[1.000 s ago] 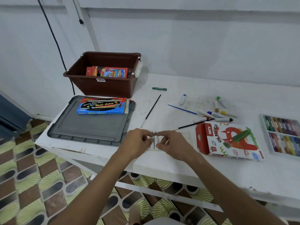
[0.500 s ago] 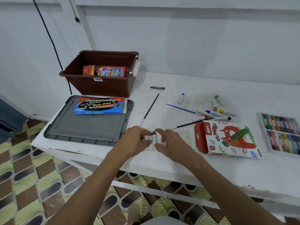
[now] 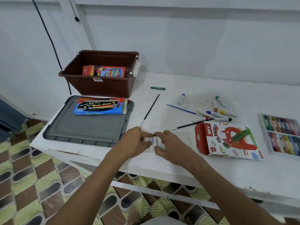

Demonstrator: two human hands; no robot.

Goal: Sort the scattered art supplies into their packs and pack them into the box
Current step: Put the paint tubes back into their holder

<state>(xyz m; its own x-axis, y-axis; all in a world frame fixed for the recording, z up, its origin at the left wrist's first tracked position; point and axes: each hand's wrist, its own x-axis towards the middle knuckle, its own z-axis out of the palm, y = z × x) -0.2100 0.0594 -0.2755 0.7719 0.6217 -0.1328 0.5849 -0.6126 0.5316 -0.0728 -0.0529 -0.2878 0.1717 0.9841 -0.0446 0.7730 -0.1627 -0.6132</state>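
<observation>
Both hands, left (image 3: 135,142) and right (image 3: 170,144), pinch light, stiff paint tubes (image 3: 152,141) into tray, six o'clock of worktop (image 3: 178,161); hold mid-barrel.

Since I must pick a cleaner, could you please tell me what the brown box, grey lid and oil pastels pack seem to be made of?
Brown box: likely moulded plastic, smooth with a dull sheen and a rolled rim. Grey lid: probably plastic too, matte, with moulded ribs along its edge. Oil pastels pack: looks like printed cardboard, slightly glossy, with a folded flap.
</observation>
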